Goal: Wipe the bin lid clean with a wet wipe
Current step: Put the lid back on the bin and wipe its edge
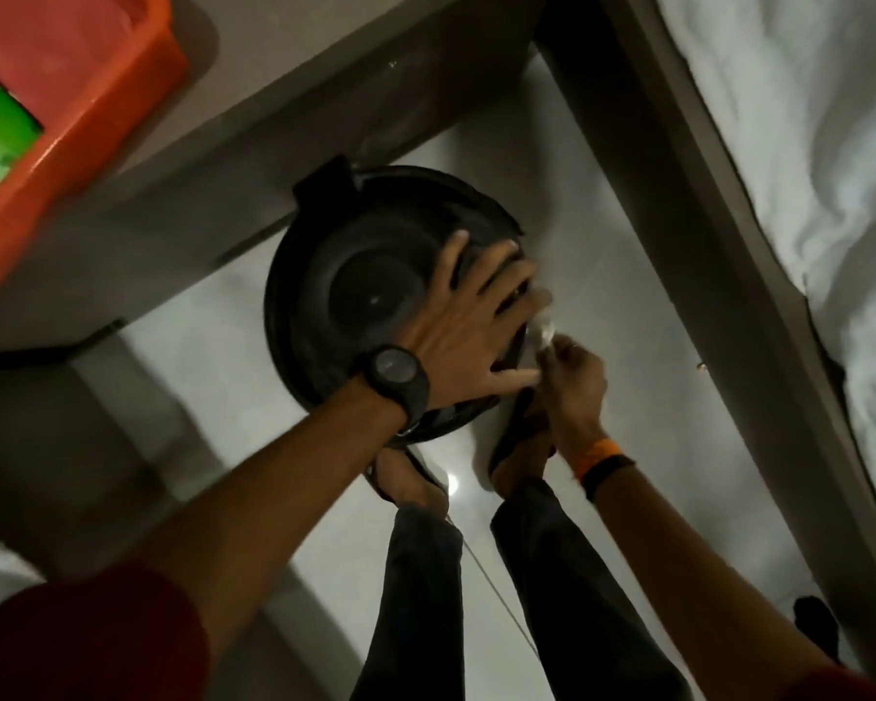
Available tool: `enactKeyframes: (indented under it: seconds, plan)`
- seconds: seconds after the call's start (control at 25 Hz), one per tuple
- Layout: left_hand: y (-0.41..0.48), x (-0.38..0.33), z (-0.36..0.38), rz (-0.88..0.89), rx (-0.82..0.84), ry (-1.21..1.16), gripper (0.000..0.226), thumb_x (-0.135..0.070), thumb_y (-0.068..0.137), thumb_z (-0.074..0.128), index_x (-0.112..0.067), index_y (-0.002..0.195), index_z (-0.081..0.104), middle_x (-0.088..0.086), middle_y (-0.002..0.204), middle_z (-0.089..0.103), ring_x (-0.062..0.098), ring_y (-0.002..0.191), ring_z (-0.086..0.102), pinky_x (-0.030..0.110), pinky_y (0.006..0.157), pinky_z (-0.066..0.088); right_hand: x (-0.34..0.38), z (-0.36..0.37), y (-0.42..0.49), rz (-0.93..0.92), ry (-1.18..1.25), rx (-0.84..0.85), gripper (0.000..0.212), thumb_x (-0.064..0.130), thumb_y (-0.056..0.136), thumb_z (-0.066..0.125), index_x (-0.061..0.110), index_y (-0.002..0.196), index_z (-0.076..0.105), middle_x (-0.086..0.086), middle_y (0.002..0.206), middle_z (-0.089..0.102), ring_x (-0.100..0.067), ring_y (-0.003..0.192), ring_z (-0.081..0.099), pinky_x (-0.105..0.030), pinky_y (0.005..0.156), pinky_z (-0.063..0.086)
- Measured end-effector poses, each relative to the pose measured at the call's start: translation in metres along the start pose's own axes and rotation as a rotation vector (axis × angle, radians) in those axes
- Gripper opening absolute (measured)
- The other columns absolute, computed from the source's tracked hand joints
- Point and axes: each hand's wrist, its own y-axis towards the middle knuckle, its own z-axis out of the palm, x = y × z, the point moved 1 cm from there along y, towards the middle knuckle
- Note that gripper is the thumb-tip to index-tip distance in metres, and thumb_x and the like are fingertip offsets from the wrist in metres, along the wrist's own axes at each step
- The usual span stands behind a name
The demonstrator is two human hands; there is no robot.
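Note:
A round black bin lid (355,280) sits on its bin on the pale floor, seen from above. My left hand (469,326), with a dark watch on the wrist, lies flat with spread fingers on the lid's right side, pressing on it. My right hand (575,382) is just off the lid's right edge, pinched on a small crumpled white wet wipe (544,333) that touches the rim. Part of the rim is hidden under my left hand.
An orange plastic tub (72,139) with a green packet inside stands on a grey shelf (254,113) at the upper left. A bed with white sheets (805,194) runs down the right side. My feet (522,447) and legs stand right below the bin.

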Motion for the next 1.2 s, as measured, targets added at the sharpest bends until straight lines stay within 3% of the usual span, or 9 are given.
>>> enactKeyframes:
  seconds: [0.12, 0.32, 0.44, 0.56, 0.64, 0.8, 1.0, 1.12, 1.2]
  plan:
    - [-0.025, -0.004, 0.013, -0.466, 0.008, -0.129, 0.103, -0.089, 0.069, 0.034, -0.033, 0.152, 0.011, 0.01, 0.164, 0.013, 0.04, 0.151, 0.008, 0.078, 0.107, 0.003, 0.022, -0.006, 0.016, 0.077, 0.194, 0.136, 0.019, 0.016, 0.096, 0.057, 0.01, 0.088, 0.072, -0.01, 0.085, 0.072, -0.037, 0.088, 0.07, -0.054, 0.086, 0.06]
    - [-0.045, -0.027, 0.039, -0.597, 0.119, -0.078, 0.11, -0.088, 0.069, 0.044, -0.032, 0.153, 0.0, 0.009, 0.165, 0.003, 0.042, 0.15, 0.003, 0.086, 0.101, 0.011, 0.019, 0.0, 0.011, 0.081, 0.123, 0.362, 0.018, 0.003, 0.098, 0.053, 0.001, 0.1, 0.07, -0.025, 0.095, 0.072, -0.047, 0.094, 0.07, -0.051, 0.084, 0.062]
    - [-0.032, -0.034, 0.04, -0.742, 0.089, -0.129, 0.113, -0.088, 0.067, 0.045, -0.03, 0.154, 0.002, 0.008, 0.165, 0.006, 0.042, 0.15, 0.006, 0.087, 0.101, 0.008, 0.012, -0.001, 0.015, 0.095, 0.117, 0.277, 0.016, 0.006, 0.098, 0.054, 0.004, 0.097, 0.071, -0.028, 0.106, 0.072, -0.042, 0.101, 0.071, -0.052, 0.089, 0.061]
    - [-0.012, -0.042, 0.034, -0.939, 0.076, -0.209, 0.115, -0.086, 0.069, 0.046, -0.024, 0.154, -0.001, 0.006, 0.166, 0.003, 0.041, 0.151, 0.001, 0.087, 0.101, 0.005, 0.001, -0.009, 0.008, 0.089, 0.071, 0.22, 0.023, 0.009, 0.098, 0.056, 0.019, 0.082, 0.067, -0.015, 0.098, 0.071, -0.036, 0.102, 0.07, -0.047, 0.086, 0.062]
    - [0.0, -0.048, 0.025, -1.051, 0.089, -0.273, 0.109, -0.08, 0.076, 0.046, -0.023, 0.154, -0.005, 0.004, 0.166, -0.002, 0.04, 0.151, -0.003, 0.086, 0.102, 0.003, -0.01, -0.017, -0.003, 0.068, 0.005, 0.236, 0.018, 0.009, 0.099, 0.055, 0.016, 0.091, 0.07, -0.013, 0.099, 0.07, -0.036, 0.101, 0.07, -0.039, 0.079, 0.062]
    - [-0.004, -0.039, -0.007, -1.075, 0.025, -0.441, 0.08, -0.06, 0.094, 0.035, -0.018, 0.154, 0.003, 0.008, 0.166, 0.0, 0.037, 0.152, -0.003, 0.079, 0.107, 0.019, -0.03, -0.043, -0.025, -0.051, -0.285, 0.198, 0.026, 0.01, 0.098, 0.058, 0.001, 0.121, 0.067, -0.022, 0.118, 0.068, -0.039, 0.105, 0.068, -0.05, 0.086, 0.06]
    - [-0.075, 0.029, -0.073, -1.031, -0.178, -0.394, 0.059, -0.05, 0.099, 0.032, -0.019, 0.149, 0.029, 0.005, 0.162, 0.022, 0.029, 0.151, 0.015, 0.061, 0.112, 0.022, -0.028, -0.08, -0.056, 0.043, -0.171, 0.189, 0.014, 0.009, 0.089, 0.069, 0.023, 0.088, 0.069, 0.002, 0.087, 0.07, -0.031, 0.09, 0.071, -0.053, 0.086, 0.06]
    - [-0.106, 0.077, -0.119, -1.001, -0.237, -0.488, 0.05, -0.046, 0.099, 0.033, -0.023, 0.142, 0.043, 0.0, 0.158, 0.033, 0.023, 0.146, 0.026, 0.05, 0.114, 0.015, 0.002, -0.084, -0.073, -0.094, -0.17, 0.252, 0.016, 0.01, 0.085, 0.074, 0.025, 0.084, 0.07, 0.003, 0.088, 0.073, -0.021, 0.085, 0.072, -0.048, 0.079, 0.062]
    - [-0.116, 0.099, -0.148, -0.998, -0.314, -0.554, 0.044, -0.043, 0.1, 0.035, -0.025, 0.137, 0.051, -0.003, 0.153, 0.042, 0.019, 0.143, 0.031, 0.037, 0.116, 0.009, 0.03, -0.07, -0.082, -0.274, -0.158, 0.334, 0.016, 0.009, 0.085, 0.075, 0.024, 0.088, 0.071, 0.004, 0.091, 0.073, -0.008, 0.081, 0.071, -0.034, 0.071, 0.064]
